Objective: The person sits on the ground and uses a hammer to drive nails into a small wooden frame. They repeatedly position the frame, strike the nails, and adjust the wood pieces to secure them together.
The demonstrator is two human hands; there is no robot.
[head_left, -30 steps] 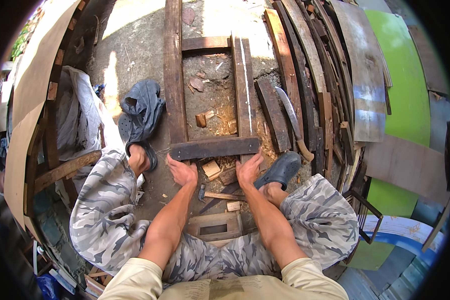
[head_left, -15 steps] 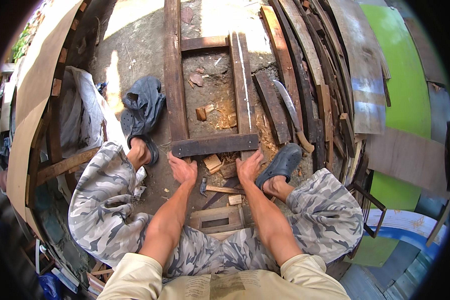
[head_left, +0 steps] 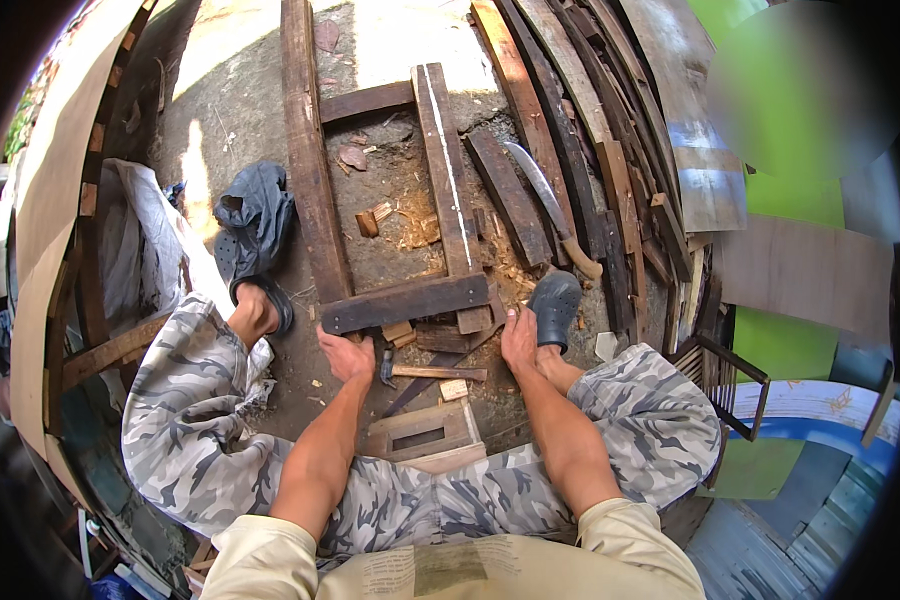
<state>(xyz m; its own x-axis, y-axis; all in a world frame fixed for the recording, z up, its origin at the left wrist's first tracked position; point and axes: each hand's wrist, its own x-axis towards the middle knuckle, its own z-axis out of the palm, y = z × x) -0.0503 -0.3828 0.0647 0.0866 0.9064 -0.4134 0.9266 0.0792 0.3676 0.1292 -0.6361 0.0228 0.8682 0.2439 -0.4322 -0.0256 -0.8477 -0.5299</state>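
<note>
A dark wooden crosspiece (head_left: 410, 303) lies across the near ends of two long beams, the left beam (head_left: 310, 160) and a shorter right beam (head_left: 440, 150) with a white line along it. My left hand (head_left: 347, 357) is closed around the near left corner of this wooden frame, its fingertips partly under the wood. My right hand (head_left: 518, 340) is off the frame, beside the crosspiece's right end and against the dark clog (head_left: 555, 308); its fingers point forward with nothing visible in them. A hammer (head_left: 435, 373) lies between my forearms.
Right of the frame lie a short plank (head_left: 510, 195), a large curved knife (head_left: 542, 195) with a wooden handle, and a stack of long boards (head_left: 580, 100). Wood chips (head_left: 370, 220) and offcuts litter the ground. A small wooden piece with a slot (head_left: 420, 437) lies near my lap.
My right hand has let go of the crosspiece and moved right toward the clog. The crosspiece's right end now looks slightly raised or turned. The whole view has shifted a little.
</note>
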